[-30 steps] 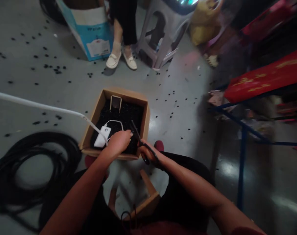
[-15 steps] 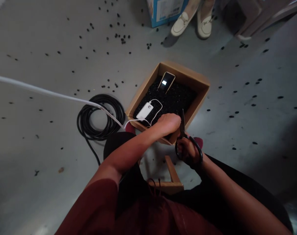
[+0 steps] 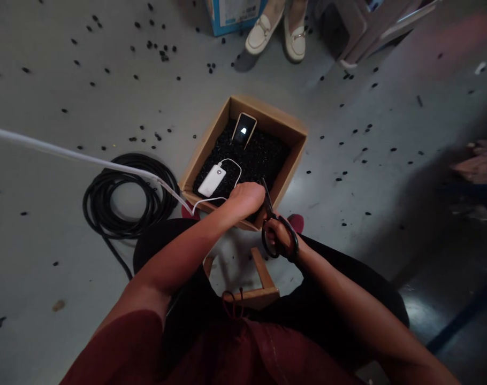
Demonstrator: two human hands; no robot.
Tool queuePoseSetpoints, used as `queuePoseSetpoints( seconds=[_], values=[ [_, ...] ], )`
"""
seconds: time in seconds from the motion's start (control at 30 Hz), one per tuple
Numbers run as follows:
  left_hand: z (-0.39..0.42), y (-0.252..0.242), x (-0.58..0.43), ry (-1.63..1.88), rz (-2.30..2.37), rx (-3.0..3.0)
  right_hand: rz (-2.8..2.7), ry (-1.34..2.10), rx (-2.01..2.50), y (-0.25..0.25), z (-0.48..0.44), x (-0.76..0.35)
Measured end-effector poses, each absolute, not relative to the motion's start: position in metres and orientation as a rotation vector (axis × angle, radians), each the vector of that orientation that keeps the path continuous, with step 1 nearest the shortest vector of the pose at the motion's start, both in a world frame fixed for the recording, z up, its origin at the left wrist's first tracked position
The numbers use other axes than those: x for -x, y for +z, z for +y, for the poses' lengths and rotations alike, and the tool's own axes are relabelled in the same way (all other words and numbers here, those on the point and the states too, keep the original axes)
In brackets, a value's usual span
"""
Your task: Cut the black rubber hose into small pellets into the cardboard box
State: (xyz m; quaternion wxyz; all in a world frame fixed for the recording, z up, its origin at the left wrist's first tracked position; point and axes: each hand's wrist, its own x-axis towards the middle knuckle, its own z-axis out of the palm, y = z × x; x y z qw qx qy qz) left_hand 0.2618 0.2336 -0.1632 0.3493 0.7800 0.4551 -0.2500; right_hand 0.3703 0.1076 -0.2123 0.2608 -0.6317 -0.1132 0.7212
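My left hand (image 3: 249,198) is closed in a fist over the near side of a cardboard box (image 3: 294,171); whatever is in its fingers is hidden. Just to its right, my right hand (image 3: 279,235) grips black scissors (image 3: 295,247), fingers through the handles, the blades pointing up past my left knuckles. Small black pieces (image 3: 263,152) fill the bottom of the box. On them lies a white power bank (image 3: 212,180) with a white cable (image 3: 240,167) plugged in. A phone (image 3: 244,130) with a lit spot on its screen leans at the box's far wall.
A coiled black hose (image 3: 93,206) lies on the floor to the left, with a white cord (image 3: 86,159) stretched above it. Beyond the box are a person's pale shoes (image 3: 295,40) and a blue carton (image 3: 227,18). Black pieces are scattered across the floor.
The view has swung to the right, so everything sits further left in it. Both hands stay close together at the box's near side, the scissors still in my right hand.
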Motion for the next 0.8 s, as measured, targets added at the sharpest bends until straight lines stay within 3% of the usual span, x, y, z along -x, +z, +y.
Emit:
queuePoseSetpoints(
  seconds=[0.17,0.43,0.8],
  values=[
    [0.237,-0.161,-0.258,-0.512,1.163,-2.076,-0.223,1.980,1.695,-0.218,0.110,-0.375],
    [0.256,-0.155,-0.258,0.119,1.332,-1.724,-0.505,1.711,1.633,-0.211,0.126,-0.388],
    [0.257,-0.155,-0.257,0.202,1.190,-1.630,-0.974,1.544,1.715,-0.186,0.138,-0.402]
  ],
)
